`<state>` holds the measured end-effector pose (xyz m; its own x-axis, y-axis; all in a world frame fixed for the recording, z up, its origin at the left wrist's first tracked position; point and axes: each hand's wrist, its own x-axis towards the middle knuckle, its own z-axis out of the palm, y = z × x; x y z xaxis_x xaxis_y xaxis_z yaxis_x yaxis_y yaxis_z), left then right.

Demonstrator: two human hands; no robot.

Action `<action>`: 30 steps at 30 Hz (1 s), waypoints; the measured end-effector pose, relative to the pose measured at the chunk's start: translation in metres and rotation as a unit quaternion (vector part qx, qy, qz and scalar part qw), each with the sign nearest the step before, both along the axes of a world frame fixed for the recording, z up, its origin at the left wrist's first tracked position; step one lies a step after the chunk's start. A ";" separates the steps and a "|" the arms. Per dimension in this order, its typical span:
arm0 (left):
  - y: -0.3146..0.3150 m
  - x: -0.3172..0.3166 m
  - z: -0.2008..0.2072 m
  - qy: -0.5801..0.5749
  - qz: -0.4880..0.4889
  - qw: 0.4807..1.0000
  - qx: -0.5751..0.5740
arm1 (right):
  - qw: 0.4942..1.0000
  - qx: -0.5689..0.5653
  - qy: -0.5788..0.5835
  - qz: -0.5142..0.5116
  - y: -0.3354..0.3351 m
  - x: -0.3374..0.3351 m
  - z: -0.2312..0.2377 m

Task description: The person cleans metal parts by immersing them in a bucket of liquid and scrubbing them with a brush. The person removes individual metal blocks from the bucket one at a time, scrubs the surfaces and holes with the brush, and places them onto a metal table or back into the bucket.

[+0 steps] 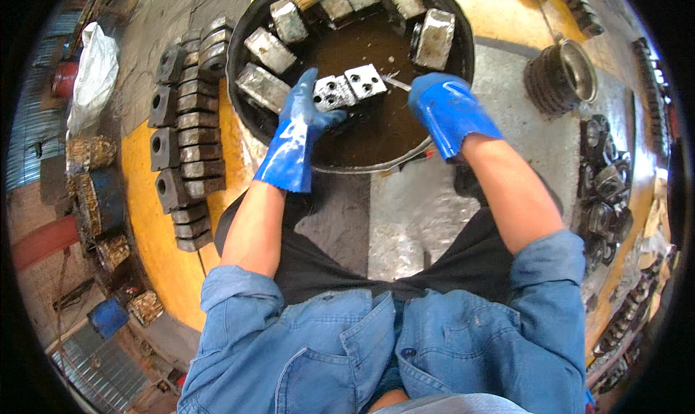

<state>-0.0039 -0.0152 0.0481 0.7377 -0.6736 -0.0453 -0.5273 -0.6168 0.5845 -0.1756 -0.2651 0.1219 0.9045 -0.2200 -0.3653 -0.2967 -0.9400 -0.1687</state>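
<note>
A round black basin [242, 48] holds brown liquid and several grey metal blocks leaning along its far wall. My left hand [300, 117], in a blue rubber glove, grips a grey metal block with holes [350, 86] over the liquid. My right hand [441, 106], also gloved in blue, is closed around a thin light tool [397, 81] whose tip touches the block's right end. Both forearms are bare below rolled-up denim sleeves.
A row of stacked metal blocks [187, 131] lies on the yellow floor to the left. A ribbed metal cylinder [561, 77] stands at the right, with dark metal parts [604, 189] beyond it. A white bag [93, 70] lies at the far left.
</note>
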 end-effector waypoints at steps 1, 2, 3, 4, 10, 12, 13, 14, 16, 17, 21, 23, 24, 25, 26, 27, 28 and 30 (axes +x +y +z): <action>-0.002 -0.002 0.004 0.014 0.006 1.000 0.005 | 0.997 0.004 -0.064 0.035 0.002 -0.007 -0.004; -0.002 -0.005 0.005 0.022 0.013 1.000 0.008 | 0.997 0.008 -0.059 -0.042 0.005 0.001 -0.002; -0.004 -0.005 0.008 0.030 0.019 0.999 0.012 | 0.991 0.012 -0.056 -0.120 0.006 0.007 0.000; 0.001 0.003 -0.008 0.081 0.029 0.996 -0.005 | 0.994 0.018 -0.055 -0.090 0.001 0.010 -0.006; 0.010 0.002 -0.024 0.055 0.054 0.997 -0.029 | 0.979 0.056 -0.040 -0.193 -0.004 0.034 0.034; 0.007 -0.003 -0.004 0.075 0.051 0.995 -0.028 | 0.966 0.008 -0.047 -0.252 -0.024 0.036 0.046; 0.006 -0.004 0.006 0.109 0.054 0.992 -0.022 | 0.945 -0.036 -0.068 -0.317 -0.027 0.032 0.056; 0.005 -0.005 0.013 0.142 0.056 0.988 -0.019 | 0.946 -0.061 -0.087 -0.306 -0.037 0.026 0.063; 0.000 -0.011 0.015 0.072 0.062 0.995 0.004 | 0.943 -0.120 -0.095 -0.294 -0.077 0.007 0.060; -0.004 -0.013 0.016 0.037 0.063 0.997 0.021 | 0.940 -0.151 -0.084 -0.293 -0.096 0.000 0.052; 0.012 -0.014 0.018 0.037 0.087 0.995 0.029 | 0.962 -0.204 0.010 -0.180 -0.097 0.015 0.068; 0.009 -0.017 0.021 0.027 0.084 0.996 0.022 | 0.965 -0.221 -0.007 -0.142 -0.117 0.019 0.054; 0.009 -0.018 0.022 0.022 0.085 0.996 0.021 | 0.967 -0.219 0.004 -0.131 -0.122 0.025 0.052; 0.011 -0.018 0.022 0.027 0.091 0.995 0.019 | 0.969 -0.215 0.015 -0.120 -0.125 0.035 0.046; 0.011 -0.018 0.022 0.033 0.094 0.995 0.016 | 0.968 -0.221 0.033 -0.110 -0.128 0.045 0.041; 0.010 -0.019 0.021 0.039 0.097 0.994 0.012 | 0.968 -0.229 0.039 -0.094 -0.134 0.055 0.038; 0.011 -0.020 0.020 0.039 0.098 0.994 0.013 | 0.968 -0.235 0.046 -0.077 -0.134 0.067 0.034; 0.013 -0.020 0.020 0.036 0.101 0.994 0.013 | 0.960 -0.256 0.107 -0.038 -0.126 0.094 0.036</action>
<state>-0.0236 -0.0025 0.0682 0.8525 -0.5092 -0.1182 -0.3484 -0.7220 0.5977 -0.0821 -0.3915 0.1577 0.7952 -0.4829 -0.3667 -0.3447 -0.8575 0.3819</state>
